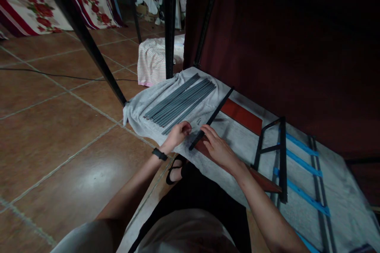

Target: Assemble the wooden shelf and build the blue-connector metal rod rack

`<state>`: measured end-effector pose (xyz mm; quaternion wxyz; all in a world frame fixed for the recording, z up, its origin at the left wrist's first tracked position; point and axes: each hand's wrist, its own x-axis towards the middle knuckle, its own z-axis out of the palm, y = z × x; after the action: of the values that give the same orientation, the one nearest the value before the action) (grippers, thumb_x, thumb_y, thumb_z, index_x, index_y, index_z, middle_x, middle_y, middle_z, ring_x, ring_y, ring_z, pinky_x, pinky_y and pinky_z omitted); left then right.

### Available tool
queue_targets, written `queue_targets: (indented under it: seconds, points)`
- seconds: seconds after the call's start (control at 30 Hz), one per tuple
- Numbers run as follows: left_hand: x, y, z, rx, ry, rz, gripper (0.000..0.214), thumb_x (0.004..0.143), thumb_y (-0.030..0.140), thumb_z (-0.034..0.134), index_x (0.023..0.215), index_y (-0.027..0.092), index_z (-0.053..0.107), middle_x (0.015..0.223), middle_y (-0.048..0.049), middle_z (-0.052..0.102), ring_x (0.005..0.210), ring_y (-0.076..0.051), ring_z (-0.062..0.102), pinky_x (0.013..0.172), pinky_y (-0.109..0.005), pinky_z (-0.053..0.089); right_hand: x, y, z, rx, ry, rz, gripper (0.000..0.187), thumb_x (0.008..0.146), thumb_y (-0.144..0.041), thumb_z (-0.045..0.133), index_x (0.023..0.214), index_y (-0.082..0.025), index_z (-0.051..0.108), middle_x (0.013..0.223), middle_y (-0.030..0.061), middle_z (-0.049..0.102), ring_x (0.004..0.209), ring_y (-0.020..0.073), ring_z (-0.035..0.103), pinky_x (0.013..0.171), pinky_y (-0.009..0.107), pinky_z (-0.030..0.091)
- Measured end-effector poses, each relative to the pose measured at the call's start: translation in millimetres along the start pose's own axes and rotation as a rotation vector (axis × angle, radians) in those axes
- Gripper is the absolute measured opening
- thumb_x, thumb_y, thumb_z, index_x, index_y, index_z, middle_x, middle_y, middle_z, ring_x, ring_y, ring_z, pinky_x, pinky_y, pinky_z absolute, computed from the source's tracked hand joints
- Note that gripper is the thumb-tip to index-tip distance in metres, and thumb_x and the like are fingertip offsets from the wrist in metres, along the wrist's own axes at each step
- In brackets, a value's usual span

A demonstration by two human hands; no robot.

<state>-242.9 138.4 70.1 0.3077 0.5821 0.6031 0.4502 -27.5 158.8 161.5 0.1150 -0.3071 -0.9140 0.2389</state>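
My left hand [179, 133], with a dark band on the wrist, has its fingers curled into a pinch above the cloth. Something thin and small may be at the fingertips, too tiny to name. My right hand [219, 148] lies with its fingers stretched out beside the near end of a black metal bar [218, 110], its fingertips at the bar. The bar crosses the ends of two reddish-brown boards, the far board [242, 116] plainly visible and the near one partly under my right arm. At their other ends stands a black metal frame [283, 158].
Several grey metal tubes [181, 102] lie on the grey cloth [237, 142] to the left. Blue strips [304, 162] and dark rails lie at the right. Black posts [170, 23] rise at the platform's left end. Beyond are a covered box [152, 61] and tiled floor [59, 134].
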Motion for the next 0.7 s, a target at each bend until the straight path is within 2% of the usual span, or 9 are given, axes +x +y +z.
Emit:
queue_targets:
  seconds: [0.07,0.17,0.47,0.6,0.7]
  points:
    - [-11,10,-6.1,-0.248,-0.019,-0.006,0.013,0.086,0.028,0.055,0.088,0.016,0.059,0.075,-0.0008,0.061,0.065,-0.012,0.057,0.062,-0.024,0.046,-1,0,1,-0.004,0.001,0.012,0.060,0.094,-0.016,0.040,0.152,-0.027,0.030,0.159,0.0053,0.030,0.144,0.0181,0.035,0.117,0.041,0.036]
    - [-22,24,-11.3,-0.363,-0.033,0.003,0.016,0.084,0.031,0.061,0.088,0.015,0.061,0.073,0.0002,0.061,0.064,-0.011,0.055,0.062,-0.022,0.045,-2,-1,1,-0.009,0.016,0.023,0.060,0.094,-0.017,0.040,0.152,-0.027,0.030,0.159,0.0052,0.030,0.142,0.0189,0.038,0.117,0.041,0.037]
    - [-22,47,-20.5,-0.031,0.009,0.202,0.011,0.089,0.018,0.057,0.086,0.017,0.067,0.084,-0.0027,0.066,0.080,-0.014,0.061,0.073,-0.024,0.044,-3,-3,2,-0.025,0.027,0.006,0.060,0.094,-0.017,0.039,0.153,-0.028,0.029,0.160,0.0041,0.030,0.144,0.0178,0.036,0.116,0.040,0.038]
    - [-22,50,-24.5,-0.004,0.023,0.244,0.016,0.092,0.019,0.053,0.087,0.017,0.068,0.086,-0.0038,0.067,0.081,-0.014,0.062,0.074,-0.024,0.045,-3,-4,4,-0.051,0.024,0.010,0.060,0.094,-0.016,0.038,0.152,-0.028,0.029,0.160,0.0044,0.029,0.144,0.0188,0.035,0.115,0.042,0.039]
    - [-22,49,-25.5,-0.037,0.022,0.248,0.016,0.093,0.018,0.053,0.087,0.017,0.068,0.085,-0.0040,0.067,0.079,-0.014,0.062,0.073,-0.024,0.046,-4,-2,9,-0.048,0.113,0.053,0.059,0.093,-0.019,0.042,0.150,-0.026,0.030,0.154,0.0094,0.035,0.139,0.0223,0.041,0.110,0.045,0.045]
